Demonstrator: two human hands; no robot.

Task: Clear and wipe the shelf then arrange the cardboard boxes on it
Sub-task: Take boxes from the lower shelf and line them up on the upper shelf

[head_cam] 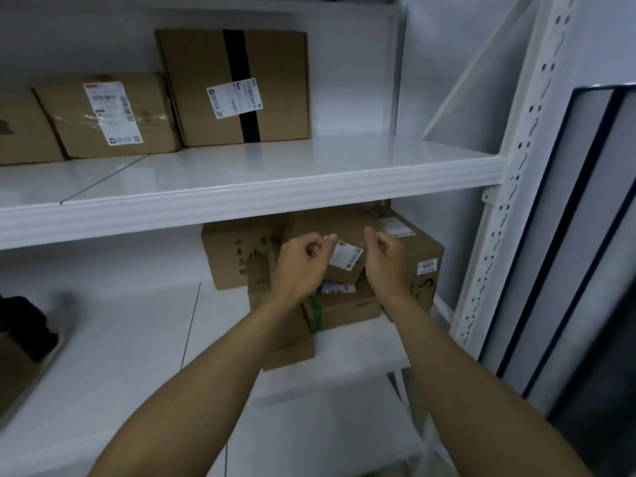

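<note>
Small box (346, 266) w/ label lies on top of the pile (344, 311) on lower shelf (137, 339), just btw both hands. L hand (303, 261) and R hand (385, 256) have fingers curled at its sides; whether they grip it, cannot tell.

I take this for a stockroom or parcel depot. In front of me a white metal shelf (309, 166) meets an upright (516, 187) punched with rows of slots. Brown cardboard boxes (275, 80) sit on it, taped shut, with printed shipping labels (234, 98). More are piled on the level below, one with a sticker (427, 265) that seems to read 4001.
</note>
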